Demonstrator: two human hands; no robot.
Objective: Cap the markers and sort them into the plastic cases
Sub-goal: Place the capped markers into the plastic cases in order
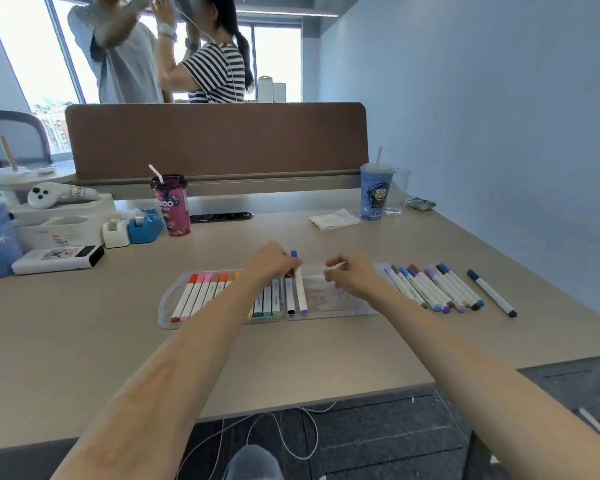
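Blue marker held by left hand, right hand just beside

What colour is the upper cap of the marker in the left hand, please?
Blue; the marker shows best in the head view.

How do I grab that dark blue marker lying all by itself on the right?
Pinch the dark blue marker at its white middle, from above, fingers on its two long sides. It lies flat on the table, apart from the row of markers, so both sides are free.
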